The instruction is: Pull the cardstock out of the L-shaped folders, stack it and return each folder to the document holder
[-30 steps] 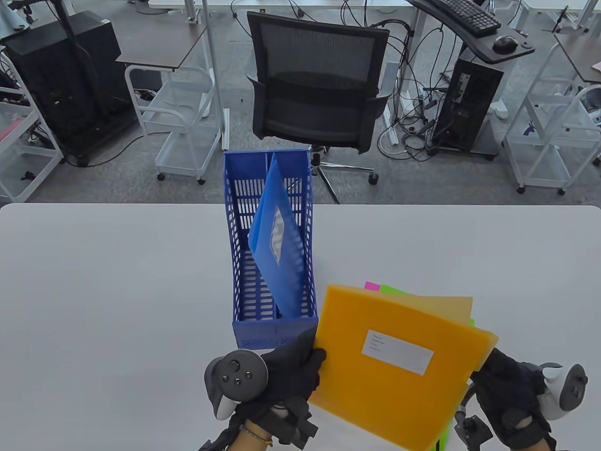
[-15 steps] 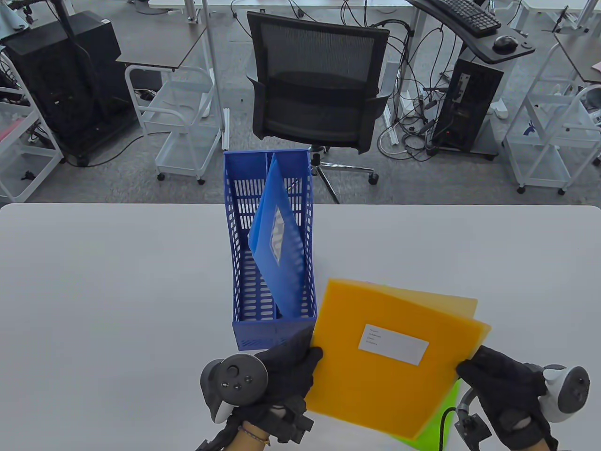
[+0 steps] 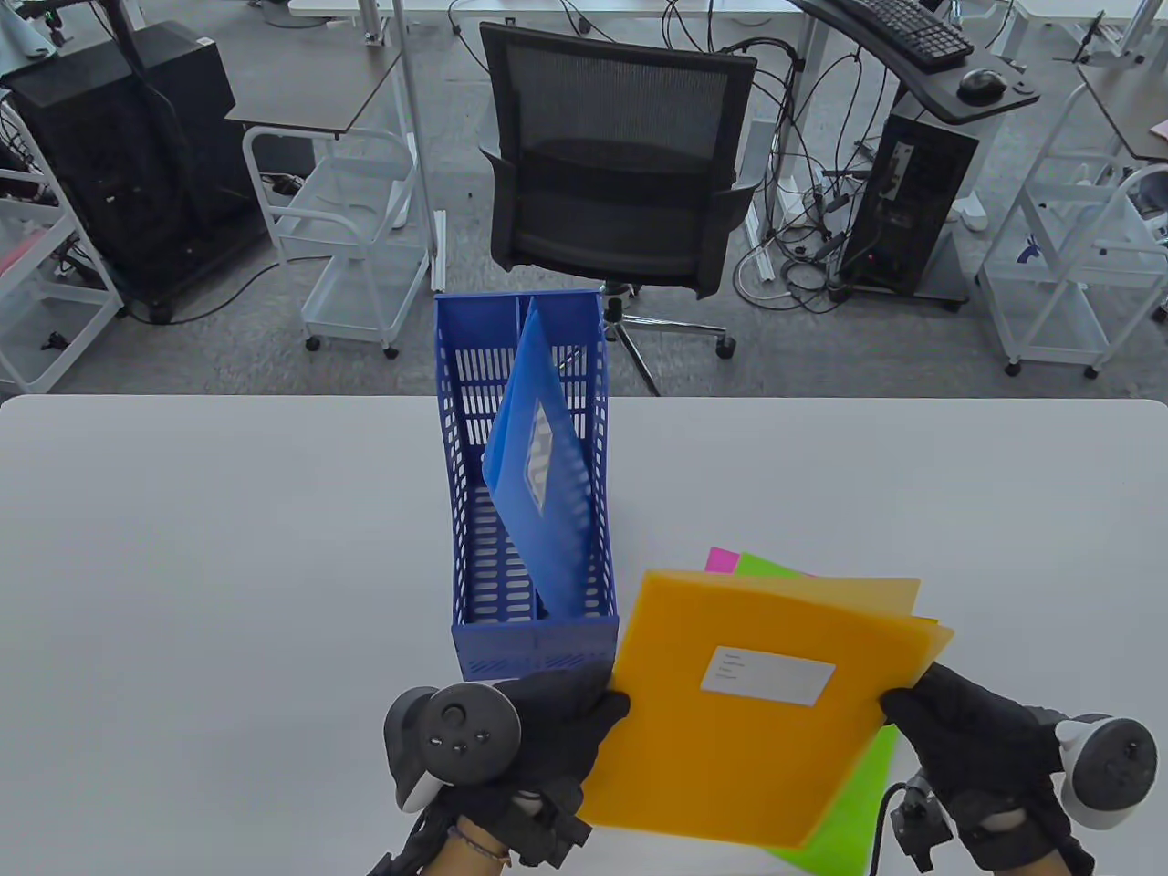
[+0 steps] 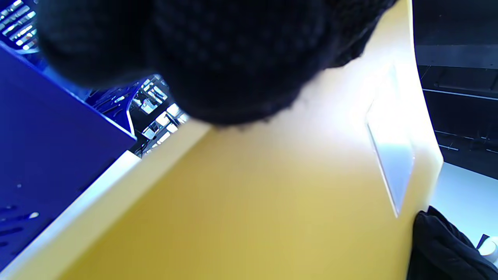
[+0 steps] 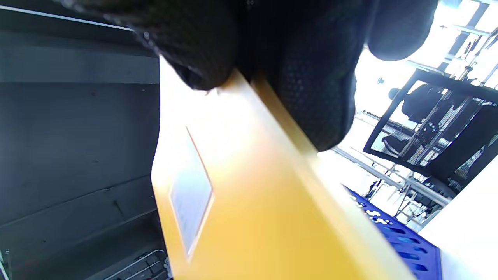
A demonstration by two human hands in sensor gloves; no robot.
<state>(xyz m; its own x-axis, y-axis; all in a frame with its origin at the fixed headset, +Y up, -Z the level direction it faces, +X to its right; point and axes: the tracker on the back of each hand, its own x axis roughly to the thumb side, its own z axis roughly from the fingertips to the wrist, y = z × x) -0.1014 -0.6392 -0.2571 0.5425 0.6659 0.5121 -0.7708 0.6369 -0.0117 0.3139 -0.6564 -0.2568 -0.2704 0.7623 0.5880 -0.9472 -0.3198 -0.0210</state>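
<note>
An orange L-shaped folder (image 3: 730, 730) with a white label is held above the table's near right part. My left hand (image 3: 557, 730) grips its left edge and my right hand (image 3: 949, 739) pinches its right corner, a pale sheet showing inside it. Green cardstock (image 3: 844, 808) and pink cardstock (image 3: 723, 558) lie on the table under it. The blue document holder (image 3: 525, 639) stands in the middle with a blue folder (image 3: 538, 493) leaning inside. In the left wrist view the orange folder (image 4: 272, 202) fills the frame; the right wrist view shows the orange folder (image 5: 241, 210) between my fingers.
The white table (image 3: 228, 566) stretches wide to the left and right of the holder. A black office chair (image 3: 620, 164) stands beyond the far edge, with white carts (image 3: 356, 246) and desks behind.
The orange folder has shifted toward me and tilted flatter, uncovering the pink and green cardstock at its far edge. Both hands moved slightly lower with it.
</note>
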